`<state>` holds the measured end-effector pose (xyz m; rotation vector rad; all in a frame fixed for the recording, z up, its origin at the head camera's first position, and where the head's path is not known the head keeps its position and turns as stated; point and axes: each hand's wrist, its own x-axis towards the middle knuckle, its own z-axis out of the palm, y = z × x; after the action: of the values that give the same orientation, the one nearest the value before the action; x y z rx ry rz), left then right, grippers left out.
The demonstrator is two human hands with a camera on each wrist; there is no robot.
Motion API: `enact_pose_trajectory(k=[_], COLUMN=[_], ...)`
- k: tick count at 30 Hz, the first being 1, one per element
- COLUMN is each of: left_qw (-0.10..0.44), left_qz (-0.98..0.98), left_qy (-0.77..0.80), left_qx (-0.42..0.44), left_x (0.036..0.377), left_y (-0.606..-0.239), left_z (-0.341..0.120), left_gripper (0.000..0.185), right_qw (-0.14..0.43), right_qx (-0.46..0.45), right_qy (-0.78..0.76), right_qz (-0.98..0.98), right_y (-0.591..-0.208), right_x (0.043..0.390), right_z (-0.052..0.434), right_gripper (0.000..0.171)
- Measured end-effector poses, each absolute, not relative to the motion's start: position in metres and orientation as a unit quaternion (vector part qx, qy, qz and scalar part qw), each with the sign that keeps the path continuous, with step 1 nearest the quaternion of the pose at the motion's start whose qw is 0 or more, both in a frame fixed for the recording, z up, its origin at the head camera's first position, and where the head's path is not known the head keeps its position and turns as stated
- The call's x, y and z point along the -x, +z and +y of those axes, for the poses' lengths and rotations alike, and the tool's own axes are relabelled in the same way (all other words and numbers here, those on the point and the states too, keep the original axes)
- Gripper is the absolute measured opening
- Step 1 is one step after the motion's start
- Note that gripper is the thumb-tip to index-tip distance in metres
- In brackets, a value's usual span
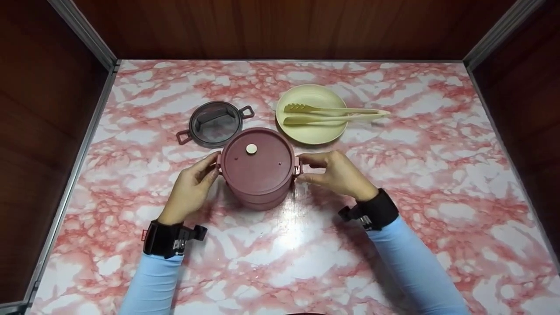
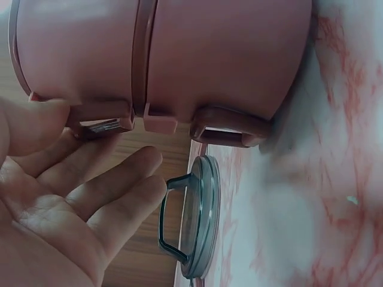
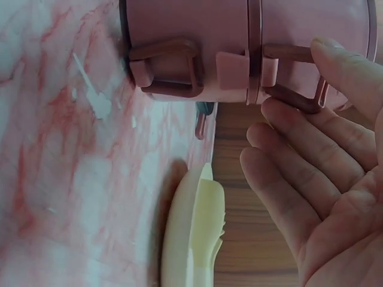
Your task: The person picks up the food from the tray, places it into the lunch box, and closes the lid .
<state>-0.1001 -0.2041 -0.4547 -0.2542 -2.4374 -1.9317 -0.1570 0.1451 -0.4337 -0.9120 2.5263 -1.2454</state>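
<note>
A dark pink two-tier food container (image 1: 258, 175) stands upright on the table, its flat lid bearing a pale round button. My left hand (image 1: 189, 189) pinches the handle clip (image 2: 102, 116) on the upper tier's left side between thumb and fingers; the other fingers extend loosely. On the opposite side, my right hand (image 1: 339, 174) pinches the matching upper handle clip (image 3: 299, 78). Both wrist views show a second clip on the lower tier, untouched by either hand. The container's far side is hidden.
Behind the container at left lies a round grey see-through lid (image 1: 216, 124) with two side handles. A cream plate (image 1: 313, 136) sits behind at right, with cream tongs (image 1: 337, 116) across it. Dark wood panels (image 1: 288, 30) border the marbled table (image 1: 280, 262).
</note>
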Motion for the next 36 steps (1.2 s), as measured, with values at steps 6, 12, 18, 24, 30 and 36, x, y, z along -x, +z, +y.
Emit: enact_pose_trajectory(k=[6, 12, 18, 24, 30, 36], left_qw=[0.007, -0.002, -0.028, -0.028, -0.011, 0.013], left_qz=[-0.805, -0.846, -0.874, -0.882, -0.868, -0.850], left_qy=[-0.590, -0.533, -0.485, -0.469, -0.496, -0.526], left_qx=[0.055, 0.036, 0.032, 0.034, -0.008, -0.031], left_x=[0.098, 0.097, 0.098, 0.098, 0.094, 0.089], left_y=[-0.459, -0.463, -0.467, -0.470, -0.461, -0.435], left_z=[-0.210, -0.211, -0.205, -0.201, -0.197, -0.189], left_gripper=[0.045, 0.044, 0.042, 0.041, 0.042, 0.055], right_qw=[0.099, 0.101, 0.112, 0.098, 0.088, 0.046], right_qx=[0.294, 0.269, 0.257, 0.256, 0.245, 0.170], right_qy=[-0.463, -0.475, -0.504, -0.490, -0.475, -0.500], right_qz=[0.830, 0.832, 0.817, 0.828, 0.840, 0.848], right_y=[-0.444, -0.459, -0.473, -0.480, -0.477, -0.447], right_x=[0.155, 0.151, 0.147, 0.142, 0.134, 0.123], right_z=[0.153, 0.154, 0.147, 0.137, 0.132, 0.130], right_gripper=[0.049, 0.047, 0.045, 0.047, 0.050, 0.042])
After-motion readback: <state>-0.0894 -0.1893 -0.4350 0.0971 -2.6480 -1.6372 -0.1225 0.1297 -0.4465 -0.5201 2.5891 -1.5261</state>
